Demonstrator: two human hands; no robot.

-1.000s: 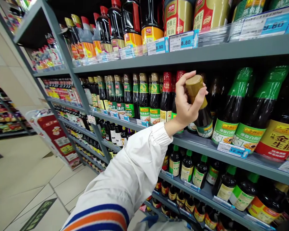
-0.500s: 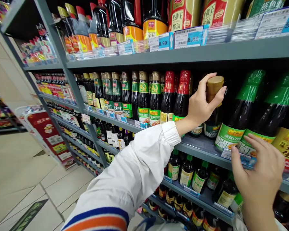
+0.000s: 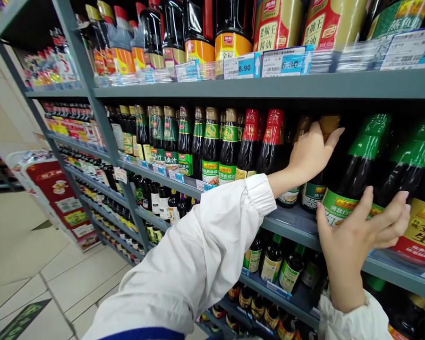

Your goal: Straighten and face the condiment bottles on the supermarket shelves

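One gold cap (image 3: 330,123), two o'clock, pinched in left hand (image 3: 310,153), likely for steering; right hand (image 3: 357,238), four o'clock, spread open, perhaps steadying green-topped bottle (image 3: 364,158).

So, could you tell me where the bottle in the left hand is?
In the head view, the gold-capped bottle is right of centre in the left hand, just left of the large green-necked bottles.

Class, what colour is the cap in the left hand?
It's a cylindrical, golden-brown bottle cap, in the head view.

Left hand (image 3: 310,150) curled, arm (image 3: 198,255) extended; right hand (image 3: 357,236) splayed.
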